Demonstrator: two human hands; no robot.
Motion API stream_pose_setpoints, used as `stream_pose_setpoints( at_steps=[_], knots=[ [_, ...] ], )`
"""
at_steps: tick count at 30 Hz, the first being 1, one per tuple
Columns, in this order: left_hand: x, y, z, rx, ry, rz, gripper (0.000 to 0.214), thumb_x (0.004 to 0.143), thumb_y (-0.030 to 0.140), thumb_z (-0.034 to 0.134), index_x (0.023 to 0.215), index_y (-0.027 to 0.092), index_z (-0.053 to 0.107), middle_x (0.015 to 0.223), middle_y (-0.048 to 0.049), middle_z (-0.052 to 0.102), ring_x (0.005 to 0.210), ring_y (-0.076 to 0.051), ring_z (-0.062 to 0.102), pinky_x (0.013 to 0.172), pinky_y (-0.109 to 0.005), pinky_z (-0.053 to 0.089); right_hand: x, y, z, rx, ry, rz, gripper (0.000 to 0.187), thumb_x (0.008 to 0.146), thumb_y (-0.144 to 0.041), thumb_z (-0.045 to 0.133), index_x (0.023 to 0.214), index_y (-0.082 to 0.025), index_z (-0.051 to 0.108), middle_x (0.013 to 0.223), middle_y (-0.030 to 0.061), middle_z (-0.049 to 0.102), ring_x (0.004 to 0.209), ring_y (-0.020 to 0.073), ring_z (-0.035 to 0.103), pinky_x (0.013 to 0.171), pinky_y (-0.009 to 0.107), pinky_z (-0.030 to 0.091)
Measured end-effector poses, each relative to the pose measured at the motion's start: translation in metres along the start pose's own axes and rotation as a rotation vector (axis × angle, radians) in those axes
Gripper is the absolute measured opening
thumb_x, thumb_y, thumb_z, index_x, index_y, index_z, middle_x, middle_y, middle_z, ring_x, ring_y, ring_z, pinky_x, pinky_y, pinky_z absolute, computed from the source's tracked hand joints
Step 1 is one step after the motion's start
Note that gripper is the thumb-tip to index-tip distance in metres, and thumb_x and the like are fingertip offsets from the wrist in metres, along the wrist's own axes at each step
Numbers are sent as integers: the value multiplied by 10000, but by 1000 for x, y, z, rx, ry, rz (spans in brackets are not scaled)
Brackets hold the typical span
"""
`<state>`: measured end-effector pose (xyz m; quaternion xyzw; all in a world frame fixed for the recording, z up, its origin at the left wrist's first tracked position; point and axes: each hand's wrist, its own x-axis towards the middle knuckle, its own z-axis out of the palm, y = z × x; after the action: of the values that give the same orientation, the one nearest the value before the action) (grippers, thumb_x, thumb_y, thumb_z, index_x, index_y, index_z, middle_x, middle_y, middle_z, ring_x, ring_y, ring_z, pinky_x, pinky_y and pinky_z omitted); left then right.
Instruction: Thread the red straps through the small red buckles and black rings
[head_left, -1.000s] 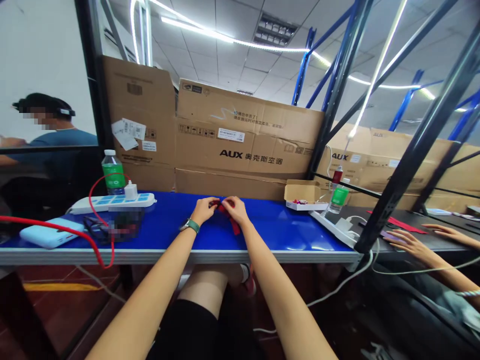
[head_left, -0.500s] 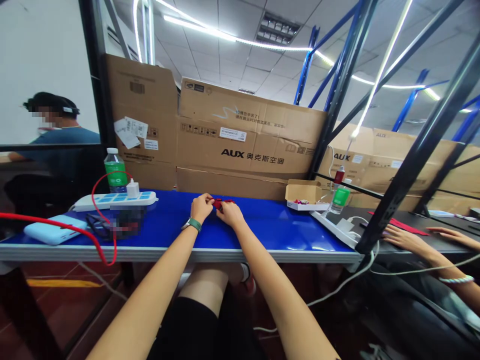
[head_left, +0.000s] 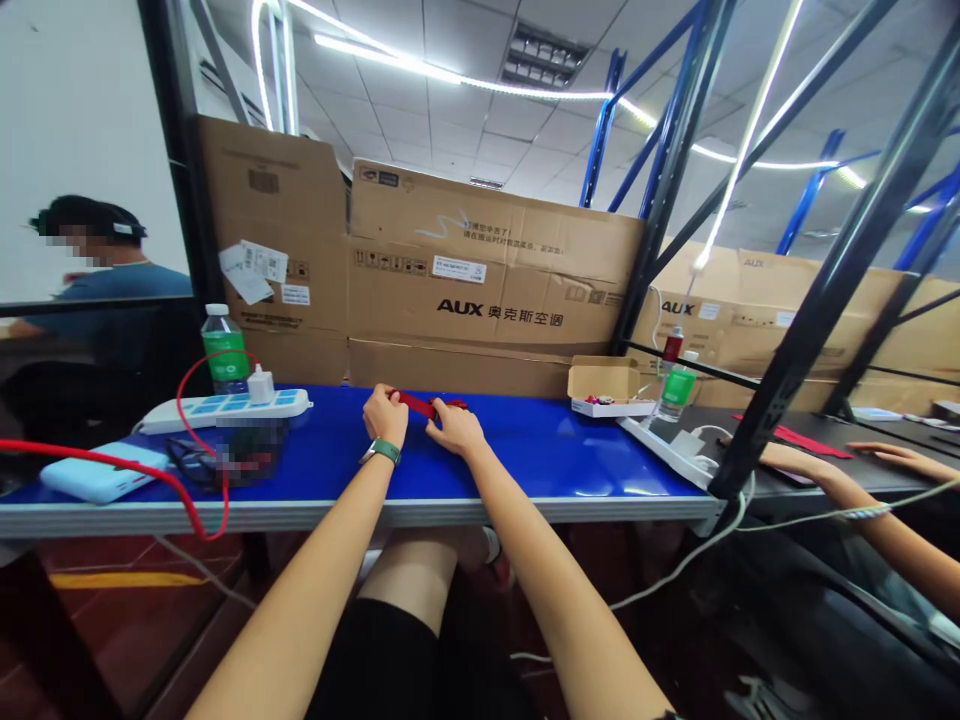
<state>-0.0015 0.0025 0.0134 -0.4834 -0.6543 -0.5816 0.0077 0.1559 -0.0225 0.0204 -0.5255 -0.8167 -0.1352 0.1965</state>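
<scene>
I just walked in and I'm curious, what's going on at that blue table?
A person sits at the blue table and holds a small red strip, the left hand pinching one end and the right hand the other. To the left are a white power strip and a green-labelled bottle; to the right, a small open box. On the next table rests another person's hand.

We identify one narrow red ribbon (head_left: 417, 404): a flat, dark-red strip, drawn nearly straight and roughly level, just above the blue desk (head_left: 555, 460), towards its far edge. Both ends are covered.
</scene>
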Motion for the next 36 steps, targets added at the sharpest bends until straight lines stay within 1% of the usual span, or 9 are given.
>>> stream_pose_setpoints(
  at_steps=[5, 11, 16, 23, 25, 27, 31, 34, 36],
  knots=[
    [4, -5, -1, -8, 63, -45, 152, 888, 150, 537, 994, 166, 645, 954, -117, 704, 894, -251, 657, 811, -352, 469, -6, 5, -8, 12, 8, 43, 361, 951, -457, 472, 1259, -281, 540, 1051, 45, 728, 927, 237, 689, 770, 300, 462],
    [9, -9, -5, -84, 223, -69, 166, 888, 66, 488, 1002, 146, 579, 992, -119, 625, 988, -246, 594, 910, -384, 451, -8, 15, -12, 6, -19, 73, 398, 955, -459, 471, 1312, -290, 516, 1069, 47, 726, 918, 243, 691, 792, 309, 463],
    [9, -7, -3, -219, 382, -2, 238, 874, -1, 430, 1027, 162, 512, 1040, -103, 548, 1037, -227, 544, 961, -381, 425, -6, 14, -8, -9, -50, 23, 440, 960, -461, 459, 1364, -287, 479, 1119, 64, 715, 945, 237, 684, 807, 312, 470],
    [14, -12, -9, -284, 492, -60, 271, 850, -39, 387, 1013, 158, 476, 1055, -114, 494, 1054, -240, 506, 1008, -424, 391, -7, 22, -8, 7, -11, 7, 391, 960, -436, 444, 1323, -304, 507, 1146, 48, 704, 970, 225, 675, 799, 297, 462],
    [17, -17, -14, -296, 561, -112, 301, 840, -40, 388, 1046, 160, 479, 1082, -112, 471, 1047, -238, 504, 1008, -422, 394, -8, 32, -6, 24, -5, 90, 342, 979, -378, 406, 1283, -285, 532, 1128, 55, 710, 952, 220, 681, 800, 297, 459],
    [20, -21, -19, -304, 585, -137, 321, 836, -29, 403, 1074, 163, 501, 1095, -105, 458, 1017, -227, 513, 995, -404, 408, -8, 43, -3, 52, 8, 249, 337, 996, -330, 361, 1266, -240, 540, 1088, 82, 720, 929, 223, 691, 800, 301, 462],
    [20, -20, -26, -267, 504, -7, 291, 921, 77, 398, 1106, 166, 604, 1077, -99, 493, 1008, -220, 545, 987, -371, 423, -5, 59, 6, 88, 66, 553, 377, 1003, -302, 338, 1286, -144, 531, 1044, 155, 722, 932, 252, 705, 804, 324, 480],
    [18, -13, -28, -246, 429, 98, 316, 982, 186, 394, 1195, 171, 626, 1092, -115, 549, 1034, -233, 569, 985, -366, 429, -3, 61, 11, 98, 50, 614, 361, 994, -297, 361, 1231, -133, 578, 1041, 173, 717, 954, 265, 705, 822, 337, 490],
    [17, -12, -27, -201, 358, 147, 352, 993, 237, 426, 1312, 184, 564, 1112, -127, 597, 1061, -249, 580, 985, -378, 429, -3, 61, 15, 96, 39, 619, 365, 991, -292, 358, 1207, -126, 601, 1046, 183, 711, 975, 275, 697, 834, 351, 493]
  ],
)
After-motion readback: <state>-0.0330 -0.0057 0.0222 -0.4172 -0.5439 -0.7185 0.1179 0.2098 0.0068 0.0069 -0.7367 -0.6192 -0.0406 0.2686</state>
